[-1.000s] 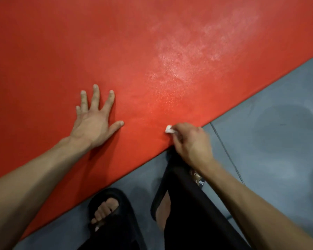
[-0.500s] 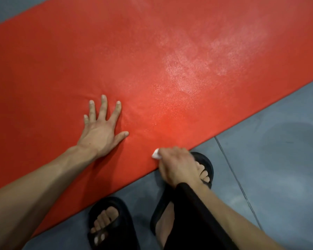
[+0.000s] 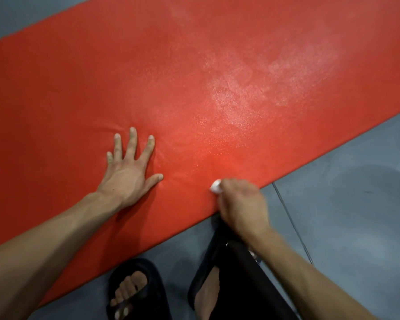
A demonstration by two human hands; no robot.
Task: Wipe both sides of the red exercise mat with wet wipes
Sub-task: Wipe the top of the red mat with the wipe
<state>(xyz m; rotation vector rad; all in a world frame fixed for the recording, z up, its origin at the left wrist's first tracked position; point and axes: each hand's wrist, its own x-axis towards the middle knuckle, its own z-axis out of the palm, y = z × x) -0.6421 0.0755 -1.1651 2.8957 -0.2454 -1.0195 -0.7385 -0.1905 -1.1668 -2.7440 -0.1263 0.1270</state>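
Mat: red exercise mat (image 3: 194,88), flat on grey floor (image 3: 344,227), crossing the frame diagonally.
Left hand (image 3: 127,176): lower left of centre, palm down on mat, fingers spread apart.
Right hand (image 3: 243,204): at mat's near edge, fingers clamped on white wet wipe (image 3: 215,186).

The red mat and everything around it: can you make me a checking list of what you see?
Surface: grey floor with a thin seam line.
Job's things: red mat lies flat, with a paler sheen toward its upper right; small white wipe bunched on the mat near its near edge.
Clutter: nothing seen.
Grippers: left hand pressed flat on the mat, fingers spread; right hand closed around the wipe, blurred.
Cables: nothing seen.
Surroundings: two feet in black slippers on the floor beside the mat's near edge; a dark trouser leg covers part of the right one.
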